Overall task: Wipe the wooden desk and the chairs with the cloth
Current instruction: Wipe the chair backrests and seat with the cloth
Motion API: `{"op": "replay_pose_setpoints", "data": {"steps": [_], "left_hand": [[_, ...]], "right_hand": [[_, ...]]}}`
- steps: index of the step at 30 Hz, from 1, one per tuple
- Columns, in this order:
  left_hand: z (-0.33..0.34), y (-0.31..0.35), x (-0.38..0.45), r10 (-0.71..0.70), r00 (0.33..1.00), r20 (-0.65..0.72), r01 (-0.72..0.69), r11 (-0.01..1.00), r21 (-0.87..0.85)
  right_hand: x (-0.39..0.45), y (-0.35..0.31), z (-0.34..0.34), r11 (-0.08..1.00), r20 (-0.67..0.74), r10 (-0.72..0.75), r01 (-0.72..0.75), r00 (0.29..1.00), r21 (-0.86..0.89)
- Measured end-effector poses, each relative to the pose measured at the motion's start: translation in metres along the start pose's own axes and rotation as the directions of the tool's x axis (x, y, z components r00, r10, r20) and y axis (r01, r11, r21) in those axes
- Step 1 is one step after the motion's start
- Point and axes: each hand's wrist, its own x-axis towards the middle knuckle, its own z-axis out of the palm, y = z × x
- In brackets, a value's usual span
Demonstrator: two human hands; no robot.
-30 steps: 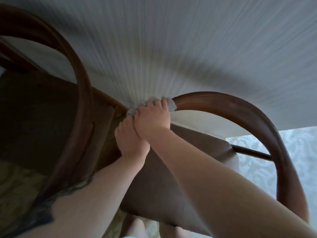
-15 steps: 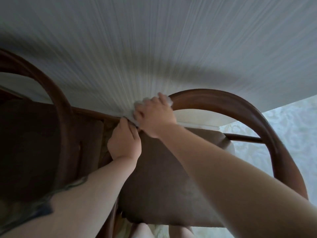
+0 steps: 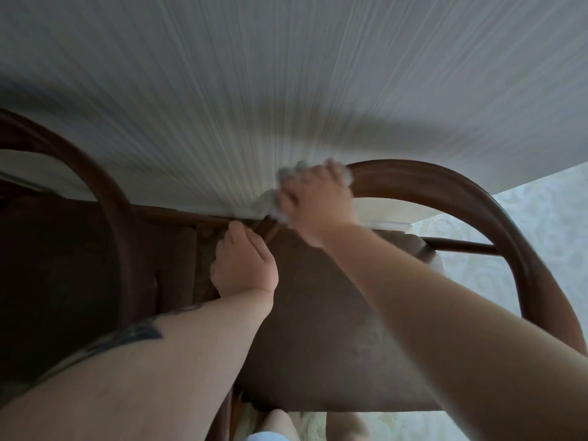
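Observation:
A dark wooden chair with a curved back rail (image 3: 445, 183) and a brown padded seat (image 3: 318, 329) stands against the wall. My right hand (image 3: 318, 202) grips a pale cloth (image 3: 270, 202) against the left end of that rail, near the wall; motion blurs hand and cloth. My left hand (image 3: 243, 265) holds the chair's upright post just below, fingers curled round the wood. A second chair's curved back (image 3: 105, 198) and dark seat (image 3: 63, 281) are at the left.
A striped pale wall (image 3: 286, 90) fills the upper view right behind the chairs. A patterned light floor (image 3: 547, 218) shows at the right and beneath the seat. My knees (image 3: 280, 424) are at the bottom edge.
My right hand has slid the cloth up and to the right along the chair's back rail. My left hand stays on the post below, and the view has shifted slightly.

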Motion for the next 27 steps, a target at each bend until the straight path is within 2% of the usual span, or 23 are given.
{"op": "replay_pose_setpoints", "data": {"steps": [1, 3, 5, 6, 8, 10, 11, 12, 14, 16, 17, 18, 19, 20, 21, 22, 23, 24, 26, 27], "left_hand": [[0.000, 0.000, 0.000, 0.007, 1.000, -0.017, -0.007, 1.000, -0.005], [0.000, -0.001, 0.001, 0.022, 1.000, -0.016, -0.022, 1.000, 0.014], [0.001, -0.002, 0.001, 0.044, 0.999, 0.002, -0.044, 0.998, 0.046], [0.002, -0.004, 0.001, 0.062, 0.998, 0.006, -0.062, 0.997, 0.050], [0.005, -0.004, 0.001, 0.096, 0.995, 0.011, -0.097, 0.994, 0.055], [0.007, -0.005, 0.001, 0.118, 0.993, 0.003, -0.118, 0.990, 0.075], [0.007, -0.006, 0.000, 0.135, 0.991, -0.014, -0.133, 0.988, 0.081], [0.007, -0.006, 0.000, 0.141, 0.990, -0.026, -0.139, 0.987, 0.079], [0.005, -0.006, 0.001, 0.123, 0.992, -0.016, -0.121, 0.991, 0.060], [0.004, -0.005, 0.001, 0.103, 0.995, -0.008, -0.103, 0.993, 0.058], [0.003, -0.005, 0.001, 0.102, 0.995, -0.008, -0.101, 0.993, 0.058], [0.003, -0.005, 0.001, 0.104, 0.995, -0.007, -0.103, 0.993, 0.056], [0.004, -0.005, 0.000, 0.109, 0.994, -0.004, -0.108, 0.993, 0.053], [0.004, -0.005, 0.000, 0.115, 0.993, -0.002, -0.115, 0.992, 0.055], [0.005, -0.005, 0.000, 0.118, 0.993, -0.006, -0.118, 0.991, 0.058], [0.006, -0.005, -0.001, 0.117, 0.993, -0.014, -0.116, 0.992, 0.055], [0.006, -0.004, 0.000, 0.114, 0.993, -0.023, -0.113, 0.993, 0.046], [0.005, -0.004, 0.000, 0.111, 0.993, -0.027, -0.109, 0.993, 0.041], [0.003, -0.005, 0.001, 0.102, 0.995, -0.009, -0.101, 0.994, 0.045], [0.003, -0.005, 0.001, 0.096, 0.995, 0.001, -0.096, 0.994, 0.050]], "right_hand": [[0.003, 0.019, -0.001, 0.992, -0.061, 0.129, -0.128, 0.990, 0.012], [0.004, 0.040, -0.007, 0.933, -0.113, 0.360, -0.355, 0.926, 0.058], [0.006, 0.026, -0.008, 0.910, -0.098, 0.415, -0.415, 0.904, 0.025], [0.006, 0.009, -0.008, 0.933, -0.059, 0.359, -0.359, 0.932, 0.009], [0.001, -0.025, -0.003, 0.997, 0.041, 0.078, -0.077, 0.996, -0.014], [-0.007, -0.033, -0.001, 0.985, 0.106, -0.171, 0.167, 0.980, 0.041], [-0.006, -0.022, -0.003, 0.978, 0.096, -0.207, 0.202, 0.974, 0.060], [-0.004, -0.005, -0.004, 0.983, 0.065, -0.172, 0.166, 0.983, 0.077], [-0.001, 0.032, -0.006, 0.992, -0.064, 0.087, -0.080, 0.994, 0.102], [-0.001, 0.045, -0.008, 0.928, -0.179, 0.371, -0.355, 0.911, 0.116], [0.000, 0.036, -0.008, 0.902, -0.188, 0.432, -0.421, 0.882, 0.094], [0.001, 0.020, -0.006, 0.910, -0.151, 0.413, -0.411, 0.898, 0.050], [0.002, 0.002, -0.003, 0.954, -0.077, 0.298, -0.300, 0.951, -0.020], [0.002, -0.015, 0.000, 0.993, 0.004, 0.098, -0.098, 0.995, -0.060], [0.000, -0.027, -0.001, 0.993, 0.082, -0.110, 0.113, 0.991, -0.033], [0.003, -0.028, -0.007, 0.967, 0.145, -0.256, 0.255, 0.956, 0.024], [0.011, -0.018, -0.013, 0.952, 0.176, -0.306, 0.298, 0.936, 0.069], [0.019, -0.004, -0.017, 0.965, 0.192, -0.263, 0.252, 0.946, 0.077], [0.029, 0.031, -0.023, 1.000, 0.151, 0.014, -0.015, 0.988, 0.009], [0.029, 0.043, -0.024, 0.985, 0.079, 0.175, -0.174, 0.981, -0.020]]}}
